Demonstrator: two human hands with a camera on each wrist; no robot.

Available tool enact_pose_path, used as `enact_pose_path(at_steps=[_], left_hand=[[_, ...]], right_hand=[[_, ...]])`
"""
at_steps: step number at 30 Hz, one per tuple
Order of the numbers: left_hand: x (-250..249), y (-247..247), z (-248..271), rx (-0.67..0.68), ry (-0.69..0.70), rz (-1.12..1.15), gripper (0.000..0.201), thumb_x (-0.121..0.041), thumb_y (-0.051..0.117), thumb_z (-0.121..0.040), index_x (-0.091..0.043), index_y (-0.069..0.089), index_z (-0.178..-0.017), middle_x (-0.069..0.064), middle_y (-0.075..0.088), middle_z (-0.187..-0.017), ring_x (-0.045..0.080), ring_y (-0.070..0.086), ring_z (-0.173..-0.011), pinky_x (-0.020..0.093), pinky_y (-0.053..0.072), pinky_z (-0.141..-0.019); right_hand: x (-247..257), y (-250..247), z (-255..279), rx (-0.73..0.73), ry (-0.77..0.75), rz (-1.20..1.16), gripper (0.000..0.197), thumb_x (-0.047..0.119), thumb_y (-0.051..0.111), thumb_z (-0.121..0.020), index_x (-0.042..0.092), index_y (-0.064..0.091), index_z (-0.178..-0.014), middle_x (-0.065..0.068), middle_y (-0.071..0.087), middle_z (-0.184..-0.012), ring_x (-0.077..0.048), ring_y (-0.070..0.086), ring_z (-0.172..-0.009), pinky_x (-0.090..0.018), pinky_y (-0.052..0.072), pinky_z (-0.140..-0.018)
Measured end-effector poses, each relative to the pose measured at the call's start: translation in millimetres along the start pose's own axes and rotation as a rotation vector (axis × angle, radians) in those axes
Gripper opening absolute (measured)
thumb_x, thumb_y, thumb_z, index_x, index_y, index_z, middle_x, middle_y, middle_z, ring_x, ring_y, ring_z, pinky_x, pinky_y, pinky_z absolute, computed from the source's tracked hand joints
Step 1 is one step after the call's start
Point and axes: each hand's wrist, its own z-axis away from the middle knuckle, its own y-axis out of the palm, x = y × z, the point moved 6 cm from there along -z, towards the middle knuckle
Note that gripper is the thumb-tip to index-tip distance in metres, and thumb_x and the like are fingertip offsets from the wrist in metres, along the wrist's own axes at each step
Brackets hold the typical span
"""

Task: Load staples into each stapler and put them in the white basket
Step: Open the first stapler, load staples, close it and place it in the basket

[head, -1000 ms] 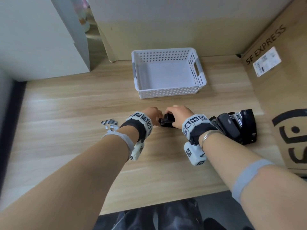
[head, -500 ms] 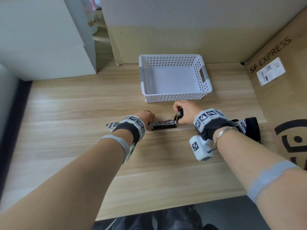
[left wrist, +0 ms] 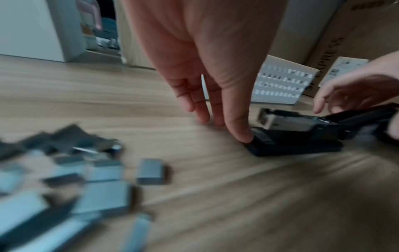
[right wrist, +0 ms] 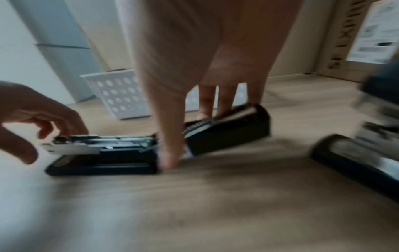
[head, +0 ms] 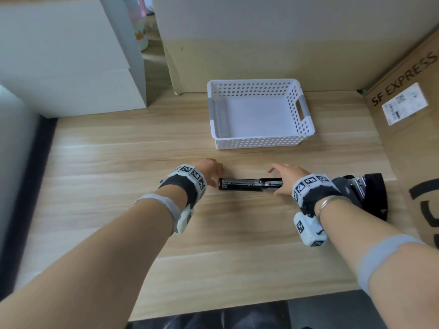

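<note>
Loose staples [left wrist: 149,171] in a pile, far left of the stapler [head: 249,184]. Left hand [head: 209,168] next, fingers [left wrist: 239,131] straight, one tip on the stapler's left end, gripping nothing. Then the stapler itself, flipped open flat on the surface [head: 213,245], long way running left to right between both hands. Right hand [head: 285,176] at its right end, thumb and fingers loosely around the lifted top. More staplers [head: 363,193] further right. White basket [head: 260,143] behind the stapler, nothing inside. Staples nearest the left hand, so probably its job to fetch them.
</note>
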Motion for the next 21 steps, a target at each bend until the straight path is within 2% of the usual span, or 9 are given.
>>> enact_pose_path(at_steps=[2, 5, 8, 11, 17, 19, 21], left_hand=[[23.1, -9.6, 9.5, -0.016, -0.069, -0.028, 0.046, -0.017, 0.070, -0.079, -0.010, 0.054, -0.122, 0.011, 0.057, -0.122, 0.030, 0.055, -0.111, 0.039, 0.046, -0.094], [58.6, -18.7, 24.4, -0.027, -0.189, -0.059, 0.042, -0.017, 0.070, -0.080, -0.009, 0.055, -0.118, 0.011, 0.056, -0.119, 0.032, 0.054, -0.112, 0.040, 0.046, -0.094], [79.5, -17.3, 37.0, 0.024, -0.294, -0.107, 0.040, -0.022, 0.066, -0.083, -0.010, 0.053, -0.119, 0.011, 0.059, -0.118, 0.031, 0.057, -0.110, 0.039, 0.050, -0.093], [89.1, -11.3, 42.3, 0.065, -0.342, -0.082, 0.033, -0.019, 0.062, -0.086, -0.011, 0.054, -0.117, 0.009, 0.062, -0.119, 0.029, 0.059, -0.109, 0.034, 0.048, -0.092], [87.3, -4.9, 49.6, -0.030, -0.363, -0.023, 0.022, -0.013, 0.058, -0.085, -0.012, 0.063, -0.106, 0.011, 0.065, -0.113, 0.028, 0.061, -0.105, 0.033, 0.049, -0.088], [85.2, -5.2, 50.1, -0.023, -0.348, 0.008, 0.020, -0.012, 0.059, -0.085, -0.012, 0.064, -0.104, 0.011, 0.067, -0.112, 0.029, 0.061, -0.104, 0.035, 0.051, -0.090], [78.8, -9.3, 49.5, -0.047, -0.303, 0.096, 0.020, -0.007, 0.057, -0.086, -0.007, 0.064, -0.104, 0.010, 0.067, -0.113, 0.029, 0.060, -0.105, 0.033, 0.049, -0.089]], right_hand=[[15.6, -5.0, -2.2, 0.044, -0.056, -0.028, 0.067, 0.044, 0.072, -0.078, 0.033, 0.039, -0.135, -0.001, 0.053, -0.128, -0.023, 0.055, -0.115, -0.038, 0.046, -0.097], [36.5, -13.1, -11.4, 0.040, -0.115, -0.095, 0.055, 0.053, 0.054, -0.088, 0.034, 0.038, -0.137, -0.003, 0.053, -0.127, -0.020, 0.057, -0.107, -0.036, 0.047, -0.092], [52.3, -18.6, -19.8, -0.026, -0.128, -0.108, 0.046, 0.047, 0.047, -0.094, 0.029, 0.042, -0.135, -0.002, 0.057, -0.121, -0.017, 0.057, -0.096, -0.032, 0.050, -0.082], [59.5, -17.8, -21.9, -0.036, -0.123, -0.093, 0.040, 0.042, 0.046, -0.096, 0.027, 0.045, -0.133, -0.001, 0.060, -0.117, -0.019, 0.061, -0.099, -0.036, 0.053, -0.086], [66.1, -17.3, -16.1, -0.060, -0.142, -0.093, 0.032, 0.034, 0.044, -0.098, 0.024, 0.050, -0.128, -0.001, 0.063, -0.117, -0.020, 0.062, -0.104, -0.035, 0.053, -0.088], [67.4, -17.3, -13.5, -0.078, -0.146, -0.109, 0.029, 0.032, 0.045, -0.098, 0.024, 0.053, -0.125, -0.001, 0.064, -0.117, -0.020, 0.062, -0.104, -0.035, 0.052, -0.088], [69.6, -17.8, -10.5, -0.092, -0.158, -0.128, 0.027, 0.029, 0.046, -0.098, 0.022, 0.057, -0.122, -0.001, 0.065, -0.114, -0.019, 0.062, -0.103, -0.033, 0.052, -0.088]])
